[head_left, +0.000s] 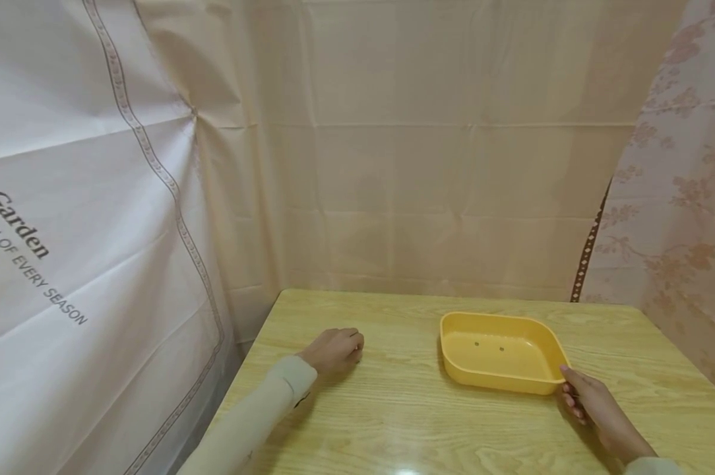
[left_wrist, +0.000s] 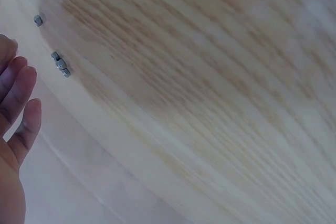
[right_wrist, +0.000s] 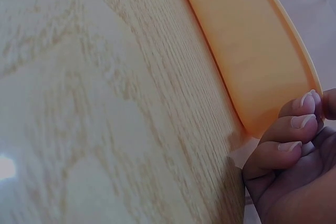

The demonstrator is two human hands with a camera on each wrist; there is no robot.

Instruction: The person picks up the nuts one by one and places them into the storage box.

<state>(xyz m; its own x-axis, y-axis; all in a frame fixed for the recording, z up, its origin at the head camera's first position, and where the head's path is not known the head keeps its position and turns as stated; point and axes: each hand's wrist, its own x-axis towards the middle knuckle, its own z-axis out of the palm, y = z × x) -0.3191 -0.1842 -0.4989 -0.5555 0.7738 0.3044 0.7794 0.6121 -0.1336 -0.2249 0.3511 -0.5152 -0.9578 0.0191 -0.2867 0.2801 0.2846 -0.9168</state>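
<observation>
A shallow yellow plastic tray [head_left: 502, 381] with rounded corners stands right of the table's middle. Two small dark metal pieces [head_left: 477, 344] lie apart on its floor. My right hand [head_left: 595, 406] pinches the tray's near right corner, thumb over the rim and fingers below it outside. My left hand [head_left: 336, 349] is low over the left part of the table, fingers loosely bent. By its fingertips in the left wrist view lie small grey metal pieces like nuts: a single nut [left_wrist: 38, 20] and a short row of nuts [left_wrist: 61, 65]. In the head view the left hand mostly hides them.
The light wood-grain table [head_left: 387, 415] has its far edge against a beige hanging cloth [head_left: 423, 165]. A white printed cloth [head_left: 96, 231] hangs along the left, and a flowered cloth [head_left: 684, 198] along the right.
</observation>
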